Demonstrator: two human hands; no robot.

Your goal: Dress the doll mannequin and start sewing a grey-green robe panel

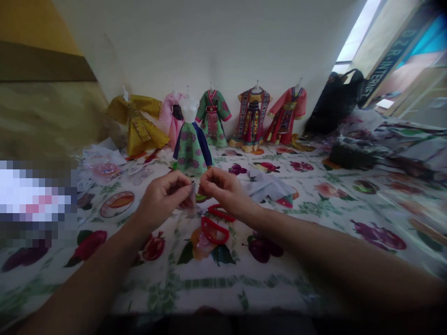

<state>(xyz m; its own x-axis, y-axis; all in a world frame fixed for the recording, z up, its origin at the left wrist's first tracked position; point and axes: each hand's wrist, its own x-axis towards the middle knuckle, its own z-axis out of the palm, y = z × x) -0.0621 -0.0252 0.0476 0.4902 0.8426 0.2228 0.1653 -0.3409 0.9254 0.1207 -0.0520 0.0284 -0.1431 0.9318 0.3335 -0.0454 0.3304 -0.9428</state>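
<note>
My left hand (164,195) and my right hand (223,188) meet in the middle, both with fingers pinched together on a small clear plastic piece (191,202) between them. Just behind the hands stands a white doll torso in a green flowered skirt with blue lining (192,146). Below the hands, red-handled scissors (214,228) lie on the flowered tablecloth (244,279).
Several dressed doll stands line the wall: a yellow gown (139,123), a pink one (172,116), a green robe (213,116), a patterned robe (253,118), a red robe (288,114). A black bag (335,102) sits at right, white cloth (267,186) near my right hand.
</note>
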